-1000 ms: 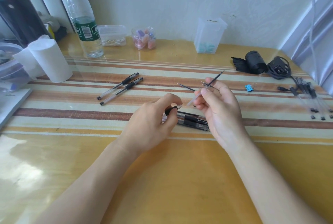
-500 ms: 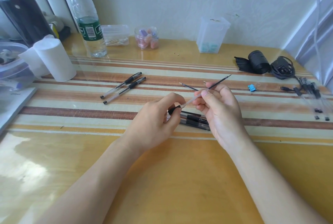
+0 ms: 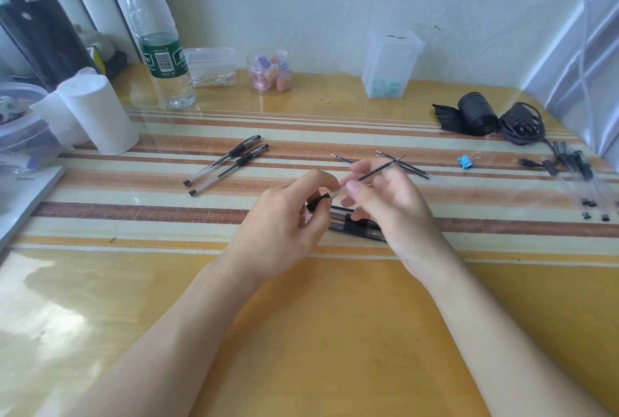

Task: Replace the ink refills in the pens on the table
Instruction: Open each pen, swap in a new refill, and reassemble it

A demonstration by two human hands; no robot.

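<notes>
Black and hair-thin, plastic ink refill [image 3: 375, 172] pinched between thumb and fingertips of right hand [image 3: 395, 212], slanting up and away, lower clear end meeting the mouth of a black-gripped clear pen barrel [image 3: 315, 205]. Barrel clasped in the curled fingers of left hand [image 3: 284, 232], mostly hidden there, held just above the striped, glass-topped wooden table [image 3: 335, 333]. Depth of insertion impossible to tell.

Likely troubles, as a judgement only:
- Bending or kinking of the refill, from pushing off-axis or pinching too far from the barrel mouth.
- Tip jamming against the barrel rim, from slight misalignment of two small parts held in mid-air.
- Slipping from the pinch, then rolling on the slick glass among the loose black refills [image 3: 407, 167] just beyond the fingers. Hence a risk of confusing used with fresh.
- Ink smearing on fingertips, if gripped near the writing point.

Room for moving: generous bare surface toward the body, near edge out of view. Directly beneath the hands, a clear packet with black label [image 3: 358, 227], close enough to nudge. Left of centre, two clear black-gripped pens [image 3: 231, 162], well apart. To the right, a small blue binder clip [image 3: 465, 162], then a blurred cluster of clear pens [image 3: 569, 165] near that edge. Tall clear water bottle [image 3: 164, 58] and white paper roll [image 3: 100, 115] far back left, no hindrance.
</notes>
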